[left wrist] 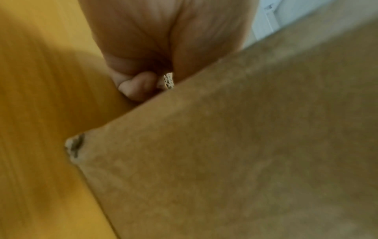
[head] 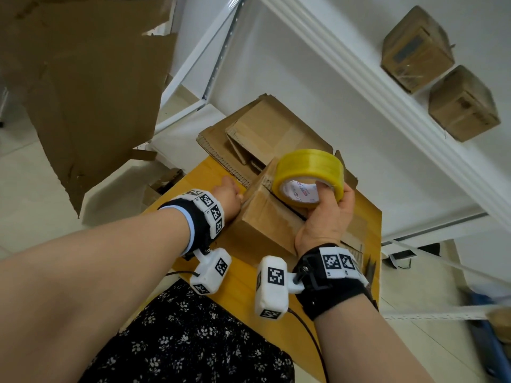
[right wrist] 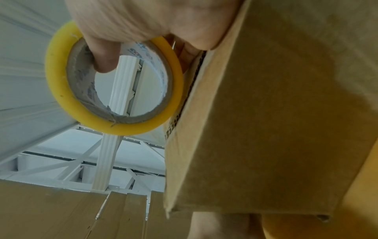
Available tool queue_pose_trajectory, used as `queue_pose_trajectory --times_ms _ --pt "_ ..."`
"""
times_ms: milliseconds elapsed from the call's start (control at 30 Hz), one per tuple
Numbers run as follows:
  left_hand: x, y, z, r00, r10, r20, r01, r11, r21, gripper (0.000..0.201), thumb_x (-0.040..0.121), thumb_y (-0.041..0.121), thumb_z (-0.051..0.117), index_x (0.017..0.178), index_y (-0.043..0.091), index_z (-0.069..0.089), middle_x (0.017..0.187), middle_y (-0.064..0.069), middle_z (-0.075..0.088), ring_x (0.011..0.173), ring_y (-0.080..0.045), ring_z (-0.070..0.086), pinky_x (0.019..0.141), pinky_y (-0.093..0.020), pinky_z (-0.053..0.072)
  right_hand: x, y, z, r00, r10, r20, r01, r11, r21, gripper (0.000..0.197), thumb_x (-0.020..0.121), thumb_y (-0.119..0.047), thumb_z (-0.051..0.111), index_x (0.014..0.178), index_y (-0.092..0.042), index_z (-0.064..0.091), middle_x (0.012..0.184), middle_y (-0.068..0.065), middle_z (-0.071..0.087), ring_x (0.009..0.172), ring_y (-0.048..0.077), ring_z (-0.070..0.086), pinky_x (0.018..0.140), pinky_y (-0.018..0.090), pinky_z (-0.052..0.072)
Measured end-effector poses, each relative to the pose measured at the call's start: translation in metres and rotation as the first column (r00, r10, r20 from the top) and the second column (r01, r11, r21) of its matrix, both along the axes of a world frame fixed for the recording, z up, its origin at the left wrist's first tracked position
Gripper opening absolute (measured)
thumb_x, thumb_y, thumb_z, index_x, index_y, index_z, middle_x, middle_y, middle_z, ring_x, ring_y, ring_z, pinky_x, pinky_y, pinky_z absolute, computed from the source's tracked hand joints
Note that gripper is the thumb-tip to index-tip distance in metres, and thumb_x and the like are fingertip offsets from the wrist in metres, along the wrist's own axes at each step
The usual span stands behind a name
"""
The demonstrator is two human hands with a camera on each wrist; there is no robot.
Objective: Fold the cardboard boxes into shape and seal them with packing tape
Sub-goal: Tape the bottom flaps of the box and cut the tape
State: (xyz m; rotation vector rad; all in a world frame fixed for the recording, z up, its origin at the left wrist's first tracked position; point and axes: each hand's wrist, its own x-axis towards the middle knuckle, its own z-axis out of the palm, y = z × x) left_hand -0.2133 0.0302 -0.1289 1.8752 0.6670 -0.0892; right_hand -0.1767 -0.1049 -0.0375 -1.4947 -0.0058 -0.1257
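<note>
We saw the right hand [head: 323, 217] grip clamped on the tape roll [head: 309, 176] over the box [head: 265, 217]. Left hand [head: 228, 199] fingers curled against the box's side nr tabletop [head: 240, 288] far edge; can't tell if gripping.

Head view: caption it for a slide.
Right hand holds a yellow tape roll over a folded cardboard box; left hand steadies its side.

The box [head: 269, 217] is made of matt brown corrugated cardboard, its fluted edges exposed. The tape roll [head: 309, 172] is wound in glossy translucent yellow film on a printed grey paperboard core. The table [head: 240, 275] shows smooth yellow wood-grain laminate. The shelving [head: 359, 78] is painted white metal.
</note>
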Motion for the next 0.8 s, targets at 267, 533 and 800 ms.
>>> queue_pose_trajectory --times_ms 267,533,800 --pt "0.0 0.012 0.036 0.962 0.107 0.252 -0.009 0.932 -0.362 0.011 0.102 0.022 0.045 0.093 0.017 0.05 0.08 -0.003 0.052 0.074 -0.021 0.049 0.074 -0.04 0.044 0.0 -0.002 0.002 0.999 0.005 -0.036 -0.006 1.0 -0.03 0.023 0.065 -0.038 0.077 0.086 -0.038 0.065 0.091 0.002 0.064 0.096 0.032 0.063 0.094 0.058 0.051" --pt "-0.012 0.01 0.013 0.987 -0.16 0.004 0.16 0.987 -0.005 0.039 0.106 0.039 0.03 0.131 0.01 0.037 0.107 -0.015 0.059 0.094 -0.031 0.06 0.086 -0.042 0.05 0.003 -0.007 0.004 0.998 0.014 -0.064 -0.017 0.999 -0.038 0.015 0.087 -0.017 0.07 0.09 -0.027 0.059 0.081 -0.007 0.056 0.081 0.012 0.054 0.081 0.037 0.047" --pt "0.005 0.037 0.068 0.774 -0.606 0.182 0.594 0.795 0.121 0.13 0.04 0.078 0.082 0.145 0.061 0.007 0.162 0.02 -0.002 0.149 -0.02 0.009 0.118 -0.057 0.018 -0.001 -0.009 0.007 0.999 0.029 -0.045 -0.031 0.999 -0.041 0.02 0.087 -0.017 0.07 0.103 -0.018 0.058 0.084 -0.005 0.056 0.078 0.009 0.052 0.072 0.028 0.043"
